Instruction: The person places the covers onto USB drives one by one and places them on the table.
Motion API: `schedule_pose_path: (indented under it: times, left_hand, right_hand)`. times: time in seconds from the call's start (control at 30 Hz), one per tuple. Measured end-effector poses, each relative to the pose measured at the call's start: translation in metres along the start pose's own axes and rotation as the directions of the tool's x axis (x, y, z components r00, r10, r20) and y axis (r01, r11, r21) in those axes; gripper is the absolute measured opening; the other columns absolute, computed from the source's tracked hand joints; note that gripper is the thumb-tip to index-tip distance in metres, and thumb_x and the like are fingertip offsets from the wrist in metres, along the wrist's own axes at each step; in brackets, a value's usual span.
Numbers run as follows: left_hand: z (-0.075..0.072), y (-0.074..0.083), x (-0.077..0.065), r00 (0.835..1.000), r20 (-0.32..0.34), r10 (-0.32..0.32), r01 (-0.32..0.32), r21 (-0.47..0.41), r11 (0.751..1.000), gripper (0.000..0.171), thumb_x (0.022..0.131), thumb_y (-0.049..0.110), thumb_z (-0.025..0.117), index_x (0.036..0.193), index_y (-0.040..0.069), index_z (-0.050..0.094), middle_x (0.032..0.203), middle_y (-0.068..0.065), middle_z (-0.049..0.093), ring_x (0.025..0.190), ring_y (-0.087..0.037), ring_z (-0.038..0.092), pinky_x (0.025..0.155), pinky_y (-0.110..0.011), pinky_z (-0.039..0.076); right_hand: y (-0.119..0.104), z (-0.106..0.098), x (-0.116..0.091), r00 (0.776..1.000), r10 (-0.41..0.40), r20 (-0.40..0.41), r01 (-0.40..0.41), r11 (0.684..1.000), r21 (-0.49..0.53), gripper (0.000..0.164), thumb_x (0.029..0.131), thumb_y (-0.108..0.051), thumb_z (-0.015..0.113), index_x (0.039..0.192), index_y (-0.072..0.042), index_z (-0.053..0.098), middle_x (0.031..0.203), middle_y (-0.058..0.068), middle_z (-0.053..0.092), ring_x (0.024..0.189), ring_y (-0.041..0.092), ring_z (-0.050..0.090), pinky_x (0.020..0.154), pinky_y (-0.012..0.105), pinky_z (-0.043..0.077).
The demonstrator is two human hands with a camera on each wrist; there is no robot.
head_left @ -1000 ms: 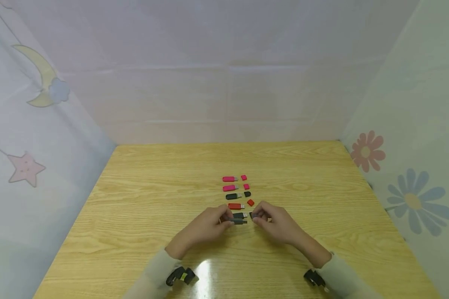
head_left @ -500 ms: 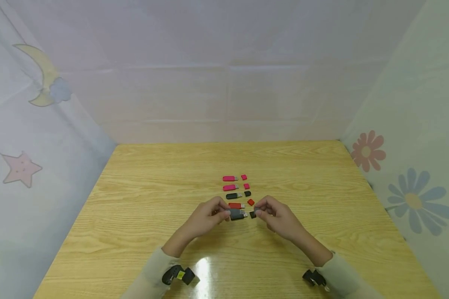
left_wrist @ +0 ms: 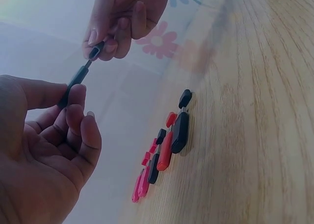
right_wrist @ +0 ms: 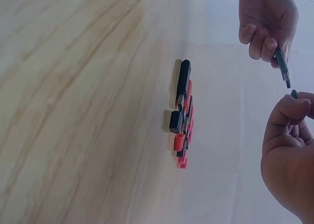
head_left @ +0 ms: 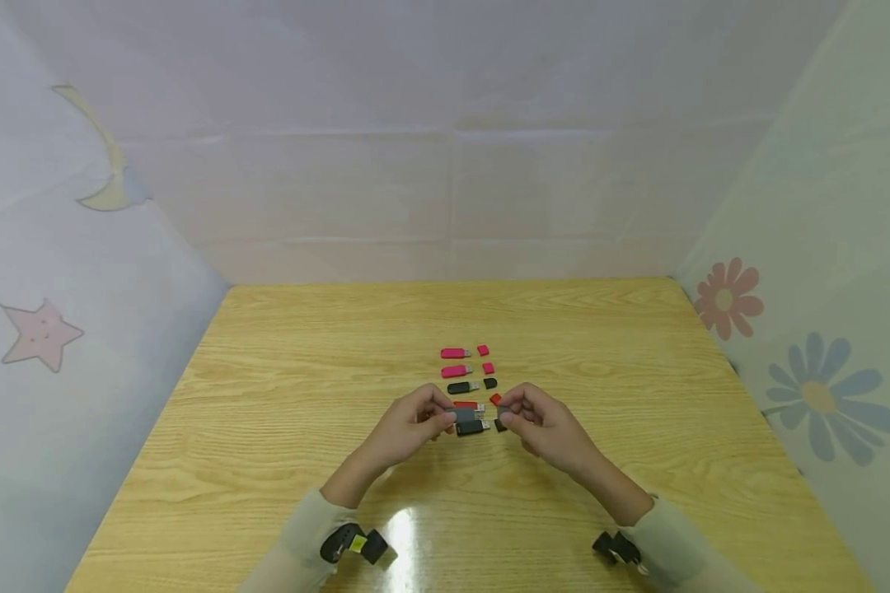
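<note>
Above the table, my left hand (head_left: 411, 424) pinches a dark grey USB stick (left_wrist: 76, 82) between thumb and fingers, its metal plug pointing right. Facing it, my right hand (head_left: 549, 428) pinches the small dark cap (left_wrist: 96, 51), its hollow end toward the plug. Plug and cap stand a short gap apart. Below them on the table lies a black USB stick (head_left: 470, 428) with its black cap (left_wrist: 185, 98) off to the right. Just beyond is a red USB stick (left_wrist: 166, 150), partly covered in the head view, with a red cap (head_left: 496, 399) beside it.
Farther back lie another black USB stick (head_left: 460, 388) with its cap (head_left: 490, 383), and two pink USB sticks (head_left: 456, 353) with pink caps (head_left: 484, 350). They form a column on the wooden table (head_left: 304, 346). Printed cloth walls (head_left: 445, 181) stand around the table.
Both hands have risen slightly away from me with the grey USB stick and its cap, uncovering the black stick on the table. The grey stick has turned its flat face toward the head camera.
</note>
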State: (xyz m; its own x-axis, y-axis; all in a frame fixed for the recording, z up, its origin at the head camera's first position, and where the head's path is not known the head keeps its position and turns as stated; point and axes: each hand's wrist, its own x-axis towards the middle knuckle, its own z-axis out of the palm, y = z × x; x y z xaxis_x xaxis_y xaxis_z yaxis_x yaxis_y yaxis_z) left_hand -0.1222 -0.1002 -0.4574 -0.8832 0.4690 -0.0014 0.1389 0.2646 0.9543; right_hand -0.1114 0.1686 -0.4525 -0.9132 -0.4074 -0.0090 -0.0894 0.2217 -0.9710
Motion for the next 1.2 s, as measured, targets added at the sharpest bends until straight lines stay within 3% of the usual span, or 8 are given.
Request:
schedule_pose_path:
  times: [0.13,0.3,0.57,0.83,1.03,1.2]
  left_hand:
    - [0.0006,0.0020,0.0001,1.000,-0.001,0.005,-0.005,0.010,1.000,0.012,0.102,0.022,0.062,0.109,0.011,0.063,0.090,-0.004,0.072,0.078,-0.025,0.062,0.066,-0.025,0.049]
    - [0.0013,0.0039,0.0003,1.000,0.000,0.009,-0.009,0.014,1.000,0.012,0.102,0.022,0.063,0.109,0.012,0.063,0.090,-0.003,0.072,0.075,-0.016,0.059,0.066,-0.025,0.048]
    - [0.0022,0.0039,0.0007,1.000,-0.002,0.002,-0.002,0.007,1.000,0.013,0.102,0.023,0.063,0.109,0.012,0.063,0.090,-0.003,0.072,0.075,-0.015,0.058,0.066,-0.025,0.047]
    - [0.0048,0.0057,-0.0006,1.000,0.004,-0.003,0.003,-0.011,1.000,0.013,0.102,0.021,0.063,0.110,0.010,0.063,0.090,-0.006,0.072,0.082,-0.031,0.064,0.069,-0.025,0.049]
    - [0.0060,0.0069,-0.0006,1.000,0.005,-0.004,0.004,0.003,1.000,0.013,0.102,0.021,0.063,0.110,0.010,0.063,0.090,-0.006,0.072,0.080,-0.024,0.063,0.069,-0.025,0.049]
    - [0.0072,0.0059,0.0001,1.000,0.008,-0.021,0.021,-0.013,1.000,0.012,0.102,0.019,0.063,0.110,0.010,0.064,0.091,-0.007,0.072,0.082,-0.028,0.063,0.069,-0.025,0.050]
  right_hand:
    - [-0.0015,0.0021,0.0002,1.000,-0.003,0.004,0.003,1.000,0.025,0.020,0.104,-0.017,0.060,0.117,-0.002,0.058,0.097,0.026,0.058,0.054,0.008,0.043,0.047,0.023,0.039]
    - [-0.0037,0.0046,-0.0002,1.000,-0.008,0.003,0.008,0.999,0.037,0.021,0.103,-0.016,0.060,0.119,-0.001,0.058,0.097,0.018,0.059,0.056,0.008,0.044,0.048,0.022,0.039]
    - [-0.0044,0.0067,-0.0006,1.000,-0.028,0.003,0.028,0.999,0.040,0.025,0.102,-0.012,0.061,0.120,0.005,0.056,0.097,0.019,0.061,0.059,0.007,0.045,0.049,0.020,0.040]
    - [-0.0050,0.0077,-0.0015,1.000,-0.019,-0.009,0.019,1.000,0.000,0.017,0.102,-0.014,0.063,0.116,-0.005,0.060,0.095,0.013,0.061,0.059,0.008,0.046,0.049,0.020,0.040]
    - [-0.0021,0.0084,-0.0012,0.999,-0.033,-0.011,0.032,0.999,-0.037,0.015,0.101,-0.015,0.064,0.114,-0.007,0.061,0.094,0.011,0.061,0.060,0.008,0.047,0.050,0.022,0.042]
    - [-0.0020,0.0087,-0.0016,0.999,-0.048,-0.015,0.047,0.997,-0.060,0.015,0.101,-0.016,0.065,0.113,-0.008,0.062,0.094,0.010,0.061,0.061,0.009,0.049,0.051,0.022,0.043]
